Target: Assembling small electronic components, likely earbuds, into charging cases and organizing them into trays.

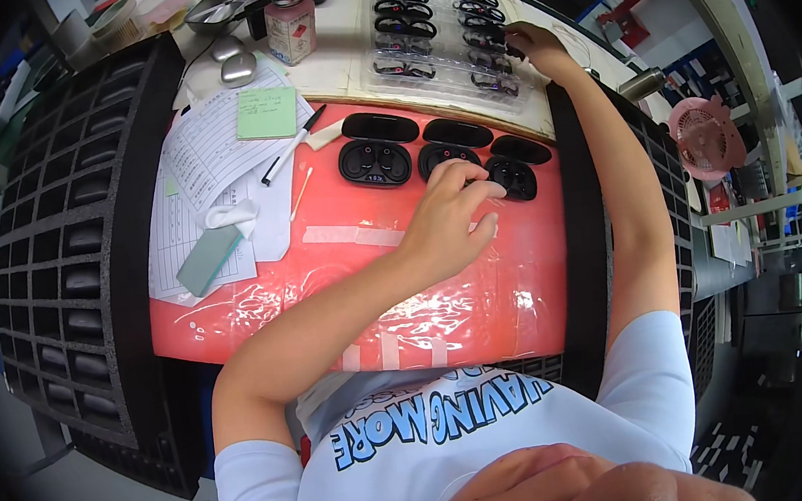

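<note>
My left hand (451, 219) reaches over the middle and right black earphone charging cases, its fingertips at the near edge of the right case (513, 178). Its thumb stands apart from the bent fingers, and I see nothing held in it. The middle case (446, 152) is partly covered by that hand. To its left lies another open case (374, 162) with earphones inside and a small lit display. My right hand (541, 50) is at the right edge of a clear plastic tray (447, 77) of black ear-hook earphones, fingers curled in; what they grip is hidden.
A pink mat (328, 296) covers the near worktop. Papers (209, 163), a green note pad (266, 114), a pen (294, 145), a cotton swab (301, 193) and a grey-green block (210, 260) lie left. Black compartment trays (122, 258) flank both sides. A pink bottle (290, 24) stands behind.
</note>
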Demonstrator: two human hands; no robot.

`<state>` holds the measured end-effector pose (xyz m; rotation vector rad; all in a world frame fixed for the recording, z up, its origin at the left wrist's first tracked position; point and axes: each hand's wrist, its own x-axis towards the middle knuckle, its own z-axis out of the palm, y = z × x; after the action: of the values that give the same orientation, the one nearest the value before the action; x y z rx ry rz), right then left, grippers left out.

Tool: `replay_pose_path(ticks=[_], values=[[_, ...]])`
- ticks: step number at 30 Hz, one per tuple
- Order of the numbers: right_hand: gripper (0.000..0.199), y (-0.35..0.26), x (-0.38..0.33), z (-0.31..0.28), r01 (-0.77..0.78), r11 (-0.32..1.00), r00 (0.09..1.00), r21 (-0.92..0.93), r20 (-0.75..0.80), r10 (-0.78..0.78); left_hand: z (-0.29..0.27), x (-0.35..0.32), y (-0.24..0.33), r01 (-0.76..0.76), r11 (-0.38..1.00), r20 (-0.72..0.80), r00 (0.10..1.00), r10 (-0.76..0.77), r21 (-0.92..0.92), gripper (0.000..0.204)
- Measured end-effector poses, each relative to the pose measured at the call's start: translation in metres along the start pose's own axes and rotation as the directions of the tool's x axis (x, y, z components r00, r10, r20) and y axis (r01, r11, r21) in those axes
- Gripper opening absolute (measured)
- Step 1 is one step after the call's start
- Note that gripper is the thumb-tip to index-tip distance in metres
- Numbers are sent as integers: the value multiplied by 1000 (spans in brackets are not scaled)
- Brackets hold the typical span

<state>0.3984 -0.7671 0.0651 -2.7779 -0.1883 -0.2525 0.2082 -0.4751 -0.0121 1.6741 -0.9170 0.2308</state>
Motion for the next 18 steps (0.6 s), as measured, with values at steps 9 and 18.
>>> replay_pose_path(ticks=[9,18], values=[[24,-84,-119,-32,-98,894,975,438,224,-3,-21,17,6,93,979,-177,976,-126,-183,32],[21,-118,-202,-26,-335,789,779,515,623,-76,-8,9,6,381,916,373,874,-312,-126,23]])
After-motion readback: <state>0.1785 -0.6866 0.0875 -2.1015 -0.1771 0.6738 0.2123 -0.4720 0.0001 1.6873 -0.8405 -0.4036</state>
